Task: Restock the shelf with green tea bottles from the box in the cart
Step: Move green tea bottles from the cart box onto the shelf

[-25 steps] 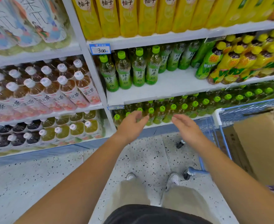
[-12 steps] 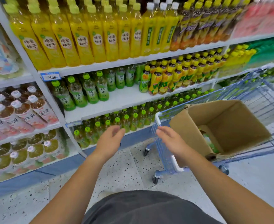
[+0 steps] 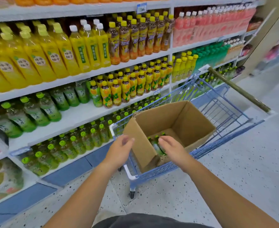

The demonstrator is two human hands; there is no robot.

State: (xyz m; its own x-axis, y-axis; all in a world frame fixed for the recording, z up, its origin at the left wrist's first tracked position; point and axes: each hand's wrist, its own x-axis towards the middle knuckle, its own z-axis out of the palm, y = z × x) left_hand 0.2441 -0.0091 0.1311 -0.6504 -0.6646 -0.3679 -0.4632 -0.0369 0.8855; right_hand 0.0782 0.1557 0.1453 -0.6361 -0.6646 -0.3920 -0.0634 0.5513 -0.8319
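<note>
Green tea bottles point(image 3: 50, 111) — labelled "绿茶" — on shelf point(image 3: 79, 118)

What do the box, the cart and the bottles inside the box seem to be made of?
The box looks like brown cardboard, matt, with creased flaps. The cart seems to be metal wire coated blue, its corners probably white plastic. The green tea bottles appear to be clear glossy plastic with green caps, though little of them shows.
</note>
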